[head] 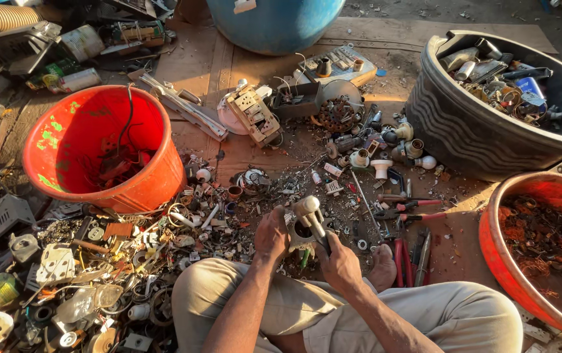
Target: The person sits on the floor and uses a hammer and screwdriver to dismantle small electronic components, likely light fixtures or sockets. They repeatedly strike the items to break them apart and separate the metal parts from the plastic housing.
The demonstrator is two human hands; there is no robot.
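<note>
A: What's the left hand (pixel 272 233) doing rn?

B: It's gripping a flat grey metal part (pixel 296 230) w/ a round hole, fingers curled round its left edge. The part is sitting just above the person's knees, right of the orange bucket (pixel 101 147).

A: And the right hand (pixel 337 261)?

B: It's closed round a dark tool handle, holding a light-headed hammer (pixel 310 214) w/ the head lying against the metal part. That hand is sitting lower right of the part, further from the orange bucket.

A: Anything near them?

B: Red-handled pliers (pixel 404 210) are lying on the ground right of the hammer, well away from the orange bucket. Small scrap bits are spreading all over the ground (pixel 228 65) btw the bucket and the hands.

A: What's inside the orange bucket?

B: Red plastic scraps & a black wire hanging over its rim.

A: Other containers?

B: A black tub (pixel 471 131) of metal pieces is standing far right of the orange bucket, at the top. A red basin (pixel 498 261) w/ rusty wire bits is sitting below that tub. A blue barrel (pixel 274 23) is standing up and right of the orange bucket, at the frame's top edge.
</note>
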